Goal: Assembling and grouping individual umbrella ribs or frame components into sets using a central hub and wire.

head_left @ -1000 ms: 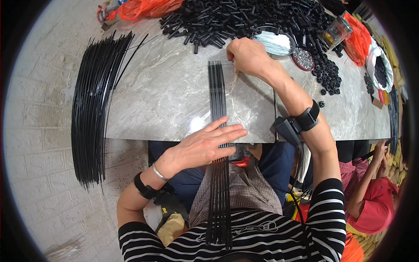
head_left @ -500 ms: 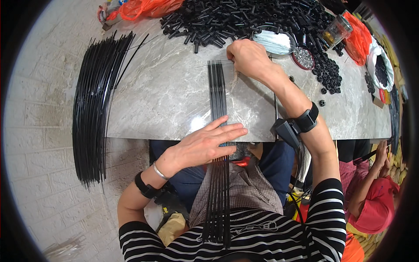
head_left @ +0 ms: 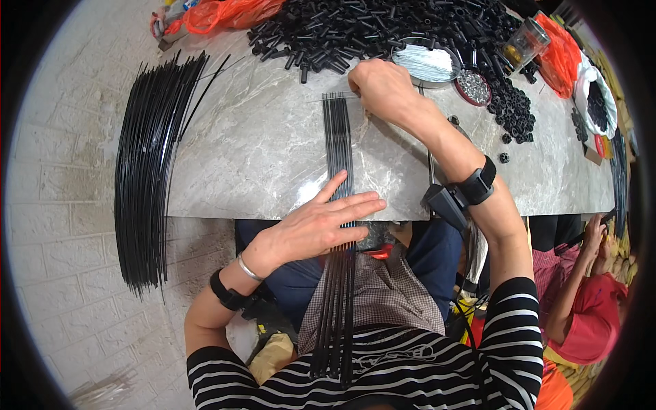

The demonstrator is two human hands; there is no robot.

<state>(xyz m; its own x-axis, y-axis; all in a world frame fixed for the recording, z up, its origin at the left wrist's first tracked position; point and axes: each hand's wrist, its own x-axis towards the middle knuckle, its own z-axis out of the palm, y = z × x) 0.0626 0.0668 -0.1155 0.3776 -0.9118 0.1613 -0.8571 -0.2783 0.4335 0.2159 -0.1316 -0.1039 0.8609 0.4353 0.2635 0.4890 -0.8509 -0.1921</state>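
A flat row of long thin black rods [head_left: 338,147] lies across the grey marble table [head_left: 260,157], running from its middle over the near edge into my lap. My left hand [head_left: 321,225] lies flat, fingers spread, pressing the rods down at the table's near edge. My right hand [head_left: 383,89] is closed at the rods' far ends, fingers curled on the tips; whatever small thing it pinches is hidden. A heap of short black tubes [head_left: 383,31] lies just beyond that hand.
A big bundle of long black rods [head_left: 147,171] lies along the table's left edge. At the back right are a round dish of thin metal pins [head_left: 427,61], a small dish of silvery bits [head_left: 473,87], black rings [head_left: 512,113], orange bags [head_left: 560,55]. Another person [head_left: 588,301] sits at right.
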